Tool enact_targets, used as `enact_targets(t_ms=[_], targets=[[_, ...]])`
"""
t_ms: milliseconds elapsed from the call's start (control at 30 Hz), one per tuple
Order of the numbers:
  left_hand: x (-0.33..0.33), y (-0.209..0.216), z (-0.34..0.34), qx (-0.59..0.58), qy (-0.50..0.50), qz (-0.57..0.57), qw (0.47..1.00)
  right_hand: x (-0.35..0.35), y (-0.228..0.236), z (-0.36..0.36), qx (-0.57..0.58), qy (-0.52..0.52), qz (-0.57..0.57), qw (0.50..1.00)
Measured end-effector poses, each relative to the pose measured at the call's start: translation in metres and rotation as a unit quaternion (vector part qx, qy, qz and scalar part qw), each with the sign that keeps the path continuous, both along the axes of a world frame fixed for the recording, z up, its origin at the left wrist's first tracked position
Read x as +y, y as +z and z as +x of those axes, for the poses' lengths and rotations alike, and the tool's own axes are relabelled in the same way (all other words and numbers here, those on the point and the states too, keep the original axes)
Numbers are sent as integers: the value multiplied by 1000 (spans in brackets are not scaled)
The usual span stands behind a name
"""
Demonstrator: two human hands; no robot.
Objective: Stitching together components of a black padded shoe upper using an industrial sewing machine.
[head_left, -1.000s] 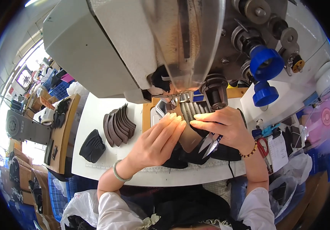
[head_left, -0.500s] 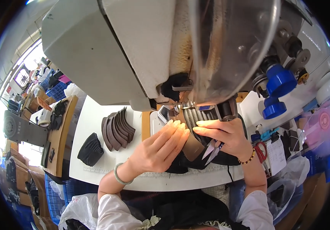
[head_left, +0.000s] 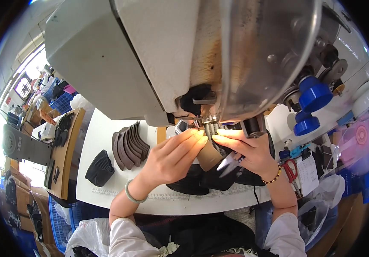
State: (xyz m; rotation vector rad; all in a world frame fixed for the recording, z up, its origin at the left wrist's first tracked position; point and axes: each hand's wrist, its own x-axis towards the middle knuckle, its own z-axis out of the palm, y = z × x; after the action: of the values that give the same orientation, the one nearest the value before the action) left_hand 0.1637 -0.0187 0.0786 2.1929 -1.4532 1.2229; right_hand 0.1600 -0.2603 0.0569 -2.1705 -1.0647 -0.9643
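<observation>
My left hand (head_left: 171,159) has its fingers pressed together on a brown curved piece (head_left: 209,157) at the sewing machine's needle area (head_left: 206,120). A grey ribbed fabric piece (head_left: 210,129) lies there, partly hidden by the machine and my fingers. My right hand (head_left: 250,154) pinches at the right side of this work, its fingertips close to my left ones. Tucked in the same hand is a small pair of scissors (head_left: 227,163), blades pointing toward me. Black fabric pieces (head_left: 197,182) lie below the work on the white table (head_left: 158,204).
Left of my hands are a fanned stack of brown curved pieces (head_left: 129,145) and a black ribbed piece (head_left: 100,168). The large sewing machine head (head_left: 103,64) hangs over the work, with blue knobs (head_left: 317,94) at right. Red-handled scissors (head_left: 290,170) and a paper (head_left: 307,174) lie at right.
The brown piece and ribbed fabric have moved away from me, farther under the machine. My right hand and the scissors have shifted slightly left; both hands keep their hold.
</observation>
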Motion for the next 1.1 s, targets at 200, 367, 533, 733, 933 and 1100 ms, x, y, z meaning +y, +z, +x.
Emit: enact_targets(t_ms=[200, 367, 533, 733, 933, 1100], targets=[[3, -2, -1, 68, -6, -41, 997, 2, 3, 4, -63, 11, -7, 998], [0, -3, -3, 37, 13, -46, 998, -4, 6, 6, -33, 45, -3, 998], [4, -2, -2, 21, -16, -30, 999, -5, 5, 6, -24, 71, -1, 997], [1, -2, -3, -26, 1, -12, 1000, -5, 4, 4, -3, 69, 8, 998], [0, -7, -4, 8, 21, -26, 999, -2, -4, 5, 3, 4, 16, 1000], [5, -14, 5, 27, 22, -48, 998, -2, -7, 12, 7, 10, 15, 1000]])
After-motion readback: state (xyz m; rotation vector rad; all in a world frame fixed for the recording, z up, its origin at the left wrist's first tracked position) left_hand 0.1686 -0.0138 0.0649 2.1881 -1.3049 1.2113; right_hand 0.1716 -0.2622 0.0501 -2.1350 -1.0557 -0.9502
